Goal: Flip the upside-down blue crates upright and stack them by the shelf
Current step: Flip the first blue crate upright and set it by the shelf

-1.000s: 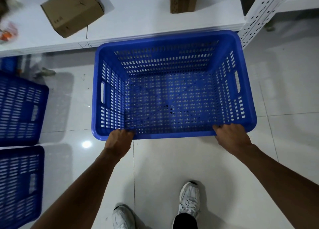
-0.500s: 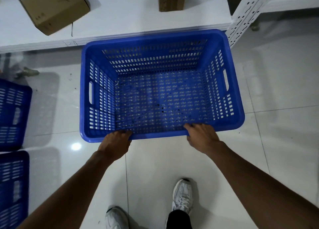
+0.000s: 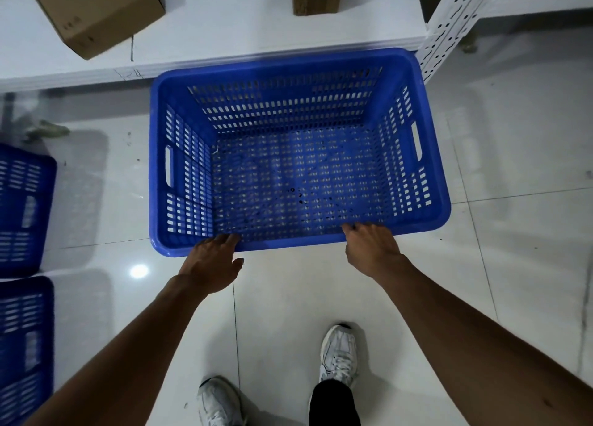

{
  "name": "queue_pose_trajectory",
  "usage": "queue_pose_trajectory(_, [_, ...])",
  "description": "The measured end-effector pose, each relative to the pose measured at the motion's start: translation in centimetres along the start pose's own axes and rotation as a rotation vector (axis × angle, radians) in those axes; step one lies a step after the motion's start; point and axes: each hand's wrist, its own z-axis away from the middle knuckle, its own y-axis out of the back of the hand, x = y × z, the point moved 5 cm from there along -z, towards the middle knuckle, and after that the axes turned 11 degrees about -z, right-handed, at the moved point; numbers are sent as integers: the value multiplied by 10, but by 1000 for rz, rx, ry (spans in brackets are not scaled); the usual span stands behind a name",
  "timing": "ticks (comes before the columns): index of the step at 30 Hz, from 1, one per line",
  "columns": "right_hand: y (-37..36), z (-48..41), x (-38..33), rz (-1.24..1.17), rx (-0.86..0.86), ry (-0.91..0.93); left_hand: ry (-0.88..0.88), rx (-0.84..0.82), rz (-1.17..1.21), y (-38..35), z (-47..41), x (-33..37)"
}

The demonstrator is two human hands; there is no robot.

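The upright blue crate [image 3: 288,175] sits on the floor just ahead of both hands, its far rim at the shelf [image 3: 240,40]. The left hand [image 3: 211,265] rests loosely spread on the near rim. The right hand [image 3: 372,249] bends over that rim, though whether it grips cannot be told. Placing looks finished, so the next move is probably to let go and reach for the other blue crates [image 3: 22,207] far left of the left hand.

The person's right grip [image 3: 369,247], a second ago clamped on the 5 o'clock corner of the blue crate [image 3: 288,175], has slid along the near rim toward 6 o'clock, and its fingertips [image 3: 353,227] now only rest on the edge. At 7 o'clock the left grip [image 3: 211,260] has let go. Its fingers [image 3: 229,238], earlier hooked over the rim, lie loosely against it, and the thumb [image 3: 239,261] is spread clear below the plastic.
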Motion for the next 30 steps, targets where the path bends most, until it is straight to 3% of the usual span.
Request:
queue_pose_trajectory(6, [19,19,-14,-83,-102,-22,27,-18,106,39,28,-3])
queue_pose_trajectory(15, [149,96,-58,-115,-211,-4,173,-57,220,166,125,-4])
queue_pose_trajectory(22, [259,157,-135,-49,-203,139,297,-37,327,247,234,-9])
queue_pose_trajectory(30, [305,189,-250,115,-253,285,482,6,419,256,337,-69])
